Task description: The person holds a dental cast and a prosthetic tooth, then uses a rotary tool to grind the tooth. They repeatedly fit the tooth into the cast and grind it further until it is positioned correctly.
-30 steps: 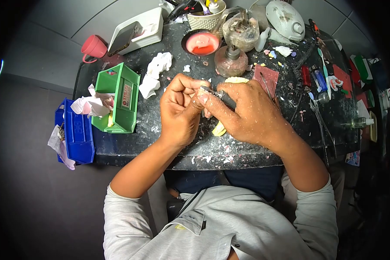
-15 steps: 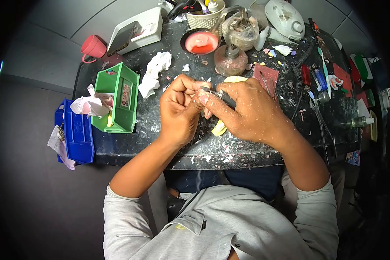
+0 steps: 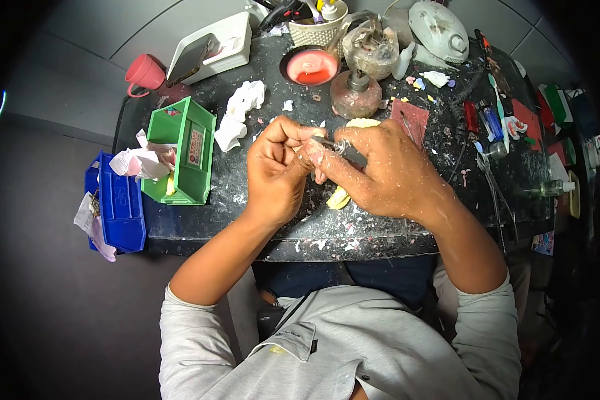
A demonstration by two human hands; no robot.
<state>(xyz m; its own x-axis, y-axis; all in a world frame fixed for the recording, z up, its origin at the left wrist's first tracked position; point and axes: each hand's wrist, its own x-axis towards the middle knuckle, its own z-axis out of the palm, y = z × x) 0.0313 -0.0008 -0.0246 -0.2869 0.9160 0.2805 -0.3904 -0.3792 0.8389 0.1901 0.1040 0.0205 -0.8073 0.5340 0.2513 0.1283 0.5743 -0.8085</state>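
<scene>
My right hand [image 3: 397, 170], dusted with pale specks, is closed around a dark grey rotary handpiece [image 3: 356, 157] with a metal nose. The handpiece points left at the fingertips of my left hand [image 3: 277, 170]. Those fingertips are pinched on a small pale piece, mostly hidden by the fingers, so its kind does not show. The two hands meet over the front half of the bench, thumbs close together. Below and behind my right hand, parts of a yellow object [image 3: 339, 198] show on the bench top.
Shavings litter the black bench [image 3: 380, 243]. On the left are a green bin [image 3: 197, 173], a blue bin [image 3: 123, 223] and crumpled tissue [image 3: 241, 107]. Behind stand a bowl of pink material [image 3: 311, 65] and a spirit burner [image 3: 355, 97]. Tweezers [image 3: 495, 190] lie at right.
The view has shifted very slightly. Both hands keep the same hold and almost the same place, with the handpiece still at the left fingertips.
</scene>
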